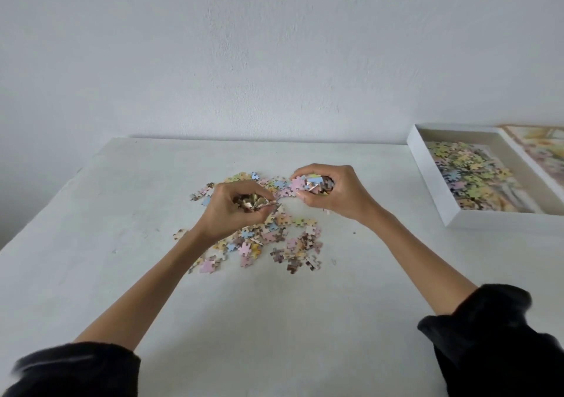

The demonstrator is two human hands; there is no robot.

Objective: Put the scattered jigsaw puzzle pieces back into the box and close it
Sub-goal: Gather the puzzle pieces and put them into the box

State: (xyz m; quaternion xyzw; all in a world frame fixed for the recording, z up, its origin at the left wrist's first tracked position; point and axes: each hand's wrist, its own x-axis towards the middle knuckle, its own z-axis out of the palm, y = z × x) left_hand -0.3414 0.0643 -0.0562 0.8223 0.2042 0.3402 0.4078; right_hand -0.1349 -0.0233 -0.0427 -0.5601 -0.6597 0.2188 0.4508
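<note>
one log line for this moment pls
phase: gathering | left hand: grips puzzle pieces | right hand: grips more | table: many pieces loose | box: open, partly filled

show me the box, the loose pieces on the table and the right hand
box (435, 183), head view, on its white left wall
loose pieces (274, 236), head view, middle of the scattered pile
right hand (335, 193), head view, back of the hand, which grips a handful
</note>
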